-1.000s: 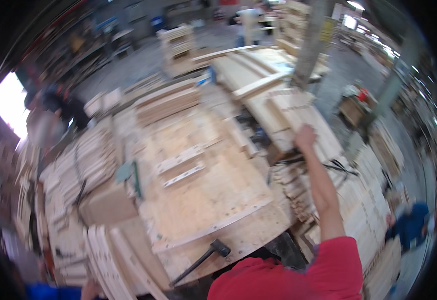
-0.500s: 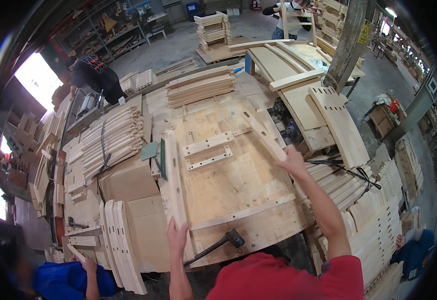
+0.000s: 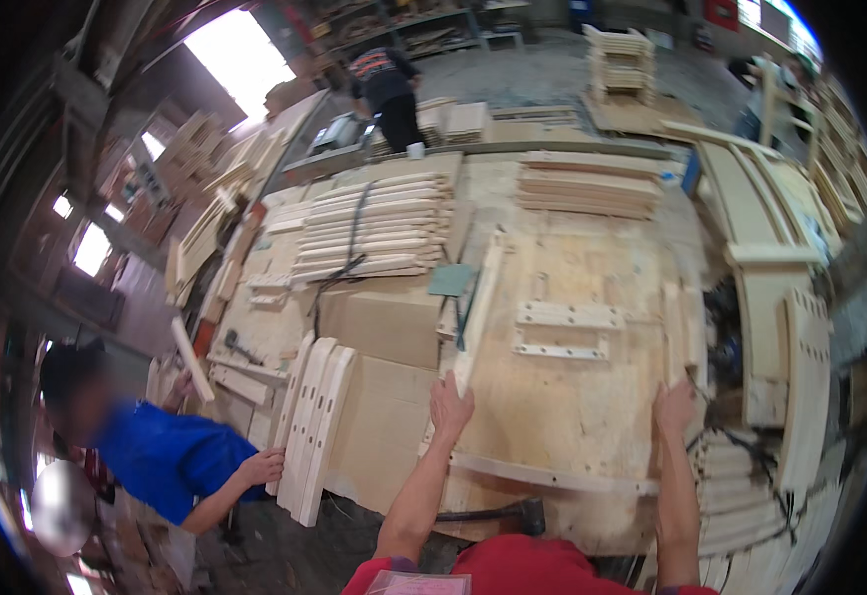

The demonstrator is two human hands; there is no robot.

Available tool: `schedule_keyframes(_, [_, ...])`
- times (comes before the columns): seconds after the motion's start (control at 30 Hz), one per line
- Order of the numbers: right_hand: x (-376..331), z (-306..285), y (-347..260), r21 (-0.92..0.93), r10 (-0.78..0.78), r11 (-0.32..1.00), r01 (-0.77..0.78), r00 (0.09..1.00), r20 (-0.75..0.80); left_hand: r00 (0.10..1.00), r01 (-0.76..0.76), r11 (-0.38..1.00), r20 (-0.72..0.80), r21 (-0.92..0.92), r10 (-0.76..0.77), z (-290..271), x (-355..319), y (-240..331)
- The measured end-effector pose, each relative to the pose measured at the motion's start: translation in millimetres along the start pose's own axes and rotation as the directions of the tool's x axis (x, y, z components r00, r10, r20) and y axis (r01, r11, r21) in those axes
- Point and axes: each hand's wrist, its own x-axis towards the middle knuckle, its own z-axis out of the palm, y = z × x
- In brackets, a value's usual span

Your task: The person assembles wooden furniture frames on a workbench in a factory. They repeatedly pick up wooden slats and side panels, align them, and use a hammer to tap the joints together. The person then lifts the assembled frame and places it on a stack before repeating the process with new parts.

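Observation:
My left hand (image 3: pixel 450 405) is closed round the near end of a long pale wooden post (image 3: pixel 483 307), which lies lengthwise on the plywood bench top (image 3: pixel 552 407). Over to the right, my right hand (image 3: pixel 676 405) grips the near end of a second wooden post (image 3: pixel 675 322), roughly upright in the view and slightly blurred. Between the two posts are a pair of short drilled wooden blocks (image 3: pixel 569 315). A wooden batten (image 3: pixel 552 476) runs across the bench's near side. Close to my body lies a black-headed mallet (image 3: pixel 522 516).
A co-worker in blue (image 3: pixel 171 451) at the left touches several slotted slats (image 3: pixel 314 426) with one hand. Strapped spindles (image 3: pixel 379 226) lie beyond cardboard (image 3: pixel 384 322). Stacked rails (image 3: pixel 592 185) sit at the back, and a bundle of wood (image 3: pixel 751 496) stands right. Another person (image 3: pixel 386 94) bends farther off.
The view has swung left. The post in my right hand has turned from slanting to nearly parallel with the left one. The blue-clad co-worker has reached a hand to the slotted slats.

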Motion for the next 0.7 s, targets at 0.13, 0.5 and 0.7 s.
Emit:
schedule_keyframes(0.13, [-11.9, -4.0, -7.1, -0.058, 0.041, 0.998, -0.039, 0.999, 0.027, 0.999, -0.042, 0.997, -0.008, 0.064, 0.043, -20.5, -1.6, -25.0])
schedule_keyframes(0.5, [-130.5, -85.1, 54.2, 0.229, 0.059, 0.973, 0.003, 0.963, -0.263, 0.932, -0.15, 0.973, -0.303, 0.173, 0.198, -50.9, -80.1, -44.2])
schedule_keyframes(0.7, [-195.4, -121.4, 151.7, -0.004, 0.414, 0.904, -0.428, 0.876, -0.247, 0.852, -0.36, 0.933, -0.417, -0.03, 0.315, -48.1, -94.1, -38.4])
